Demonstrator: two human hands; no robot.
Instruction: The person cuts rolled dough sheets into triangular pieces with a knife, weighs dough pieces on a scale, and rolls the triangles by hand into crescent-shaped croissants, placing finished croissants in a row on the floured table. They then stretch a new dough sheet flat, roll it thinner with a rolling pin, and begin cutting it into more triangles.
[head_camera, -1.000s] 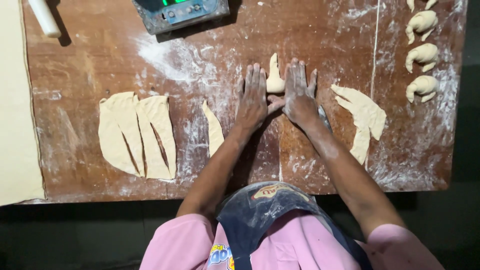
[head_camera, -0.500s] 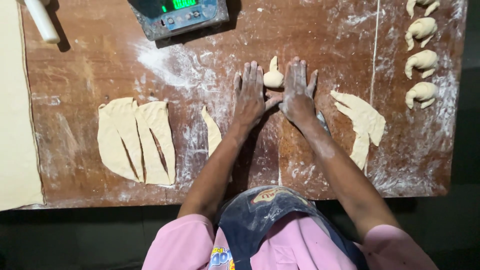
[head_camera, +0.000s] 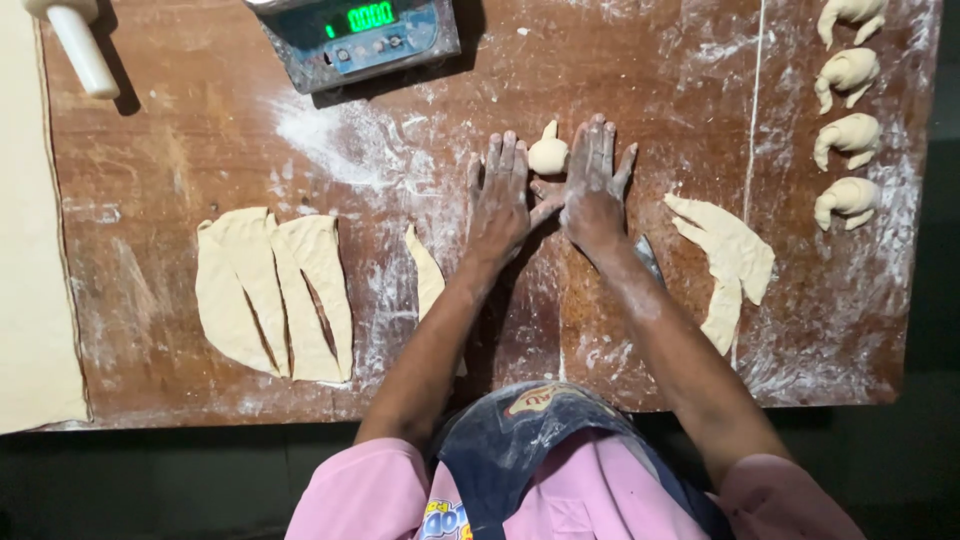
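Head view: a floured wooden board (head_camera: 200, 130) seen from above.
Dough roll: a small pale dough roll (head_camera: 547, 155) with a thin pointed tail at its far end, rolled up into a plump coil; it lies on the board between the fingertips of both hands, below the scale.
Left hand: left hand (head_camera: 500, 200) lies flat, palm down, fingers straight and together, gripping nothing, just left of the roll.
Right hand: right hand (head_camera: 593, 185) likewise flat and open, fingers spread, dusted with flour; the thumbs meet below the roll.
Surroundings: cut dough triangles (head_camera: 275, 295) to the left, dough strips (head_camera: 730, 260) to the right, four shaped croissants (head_camera: 848, 135) at far right, digital scale (head_camera: 355, 35), rolling pin (head_camera: 75, 40).
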